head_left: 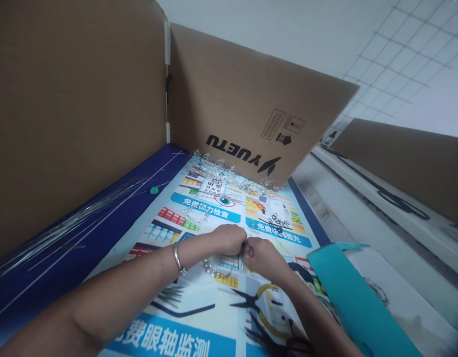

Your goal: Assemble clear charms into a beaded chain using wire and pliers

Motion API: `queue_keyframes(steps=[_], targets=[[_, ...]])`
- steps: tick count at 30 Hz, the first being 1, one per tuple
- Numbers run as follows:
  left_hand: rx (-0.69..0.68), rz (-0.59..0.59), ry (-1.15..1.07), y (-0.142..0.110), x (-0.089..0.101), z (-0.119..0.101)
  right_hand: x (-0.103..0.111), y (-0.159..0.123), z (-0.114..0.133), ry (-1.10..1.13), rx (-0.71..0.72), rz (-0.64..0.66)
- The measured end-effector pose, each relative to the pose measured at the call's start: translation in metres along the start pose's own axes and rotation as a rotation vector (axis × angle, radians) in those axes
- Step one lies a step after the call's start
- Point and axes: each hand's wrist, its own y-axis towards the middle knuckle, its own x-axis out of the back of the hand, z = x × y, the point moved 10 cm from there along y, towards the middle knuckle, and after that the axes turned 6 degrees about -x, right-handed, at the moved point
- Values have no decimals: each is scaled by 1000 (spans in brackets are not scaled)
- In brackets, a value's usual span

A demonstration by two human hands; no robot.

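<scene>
My left hand (pixel 231 240) and my right hand (pixel 261 256) meet knuckle to knuckle above the printed mat (pixel 199 322). The fingers of both are curled closed; whatever lies between them is too small or hidden to name. Under my left wrist, a short cluster of clear beads (pixel 211 268) shows; I cannot tell whether it is joined to what the fingers hold. Below my right hand lie pliers with yellow handles (pixel 264 310), their jaws apart. A second dark tool (pixel 262 337) lies partly behind my right forearm.
Clear beads (pixel 229 171) spread along the base of the cardboard panel (pixel 229 94). Thin wires (pixel 84 218) lie along the left edge by another panel (pixel 73 99). Black looped pieces (pixel 277 225) rest ahead on the right. A teal box (pixel 355 297) stands at the right.
</scene>
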Motion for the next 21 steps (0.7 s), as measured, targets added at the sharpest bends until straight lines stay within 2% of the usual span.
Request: queue_keyframes(steps=[7,15,21], targets=[[-26,38,-47,2,-2,3,-5,5,-2,-37,-18,40],[-33,84,-92,-3,2,0,10,-12,-16,-32,-12,69],[-7,64,-71,-8,7,-6,-1,-20,-24,-89,-46,130]])
